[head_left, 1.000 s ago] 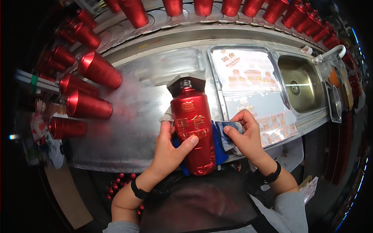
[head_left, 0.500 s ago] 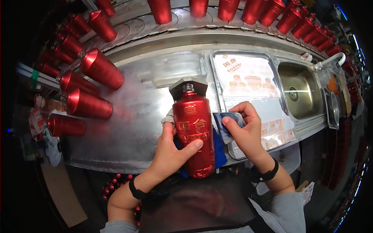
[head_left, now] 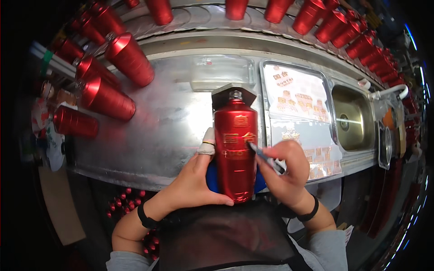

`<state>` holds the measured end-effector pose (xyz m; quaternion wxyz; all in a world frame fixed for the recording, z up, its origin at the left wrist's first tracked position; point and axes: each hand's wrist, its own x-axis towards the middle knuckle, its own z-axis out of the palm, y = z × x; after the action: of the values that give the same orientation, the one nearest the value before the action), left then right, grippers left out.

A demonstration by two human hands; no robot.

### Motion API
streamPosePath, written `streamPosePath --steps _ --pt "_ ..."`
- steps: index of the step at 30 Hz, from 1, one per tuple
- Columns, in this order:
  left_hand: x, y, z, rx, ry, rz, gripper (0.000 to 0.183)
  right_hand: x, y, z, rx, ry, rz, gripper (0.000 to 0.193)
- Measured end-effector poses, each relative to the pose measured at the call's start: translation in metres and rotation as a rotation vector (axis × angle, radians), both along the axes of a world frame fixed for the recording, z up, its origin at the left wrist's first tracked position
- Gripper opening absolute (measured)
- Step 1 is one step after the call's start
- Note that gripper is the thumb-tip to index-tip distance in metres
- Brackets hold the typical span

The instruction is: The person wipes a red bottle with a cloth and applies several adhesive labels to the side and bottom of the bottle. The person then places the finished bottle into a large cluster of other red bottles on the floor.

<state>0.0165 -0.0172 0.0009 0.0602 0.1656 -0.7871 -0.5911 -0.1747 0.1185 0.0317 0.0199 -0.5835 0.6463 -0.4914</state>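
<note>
A red metallic bottle point(head_left: 236, 171) with gold raised-looking characters lies leaning back in front of me, its neck away from me against a dark angled rest point(head_left: 246, 92). My left hand point(head_left: 192, 178) grips its left side, with the thumb near the base and a white wrap round one finger. Between the thumb and fingers of my right hand point(head_left: 287, 169) is a small, flat, grey-blue card point(head_left: 267, 159). The card's edge touches the bottle's front beside the gold lettering. Blue cloth point(head_left: 213, 177) shows underneath the bottle.
Several red bottles point(head_left: 108, 98) stand on the left of the metal bench point(head_left: 131, 158). More ride a conveyor point(head_left: 199, 18) along the back. On the right are a tray point(head_left: 266, 67) with decal sheets point(head_left: 294, 86), a sink point(head_left: 350, 117) and a white tap point(head_left: 393, 91). A clear container point(head_left: 221, 70) sits behind.
My right hand has brought the card from beside the bottle onto its front. My left thumb has slid from the lettering down toward the base.
</note>
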Motion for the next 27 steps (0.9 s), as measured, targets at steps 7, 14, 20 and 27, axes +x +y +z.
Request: streamPosePath --steps 7,14,20,27 --pt "-0.003 0.011 0.014 -0.268 -0.029 0.049 0.142 0.011 0.004 0.011 0.014 0.050 0.264 0.041" --pt "0.001 0.019 0.015 -0.294 0.022 0.147 0.117 0.026 -0.015 0.025 0.089 0.311 0.302 0.037" --pt "0.004 0.015 0.014 -0.284 -0.013 0.110 0.142 0.019 -0.023 0.033 0.107 0.230 0.239 0.039" --pt "0.004 0.014 0.009 -0.254 -0.007 0.108 0.142 0.020 -0.021 0.027 0.153 0.123 0.419 0.042"
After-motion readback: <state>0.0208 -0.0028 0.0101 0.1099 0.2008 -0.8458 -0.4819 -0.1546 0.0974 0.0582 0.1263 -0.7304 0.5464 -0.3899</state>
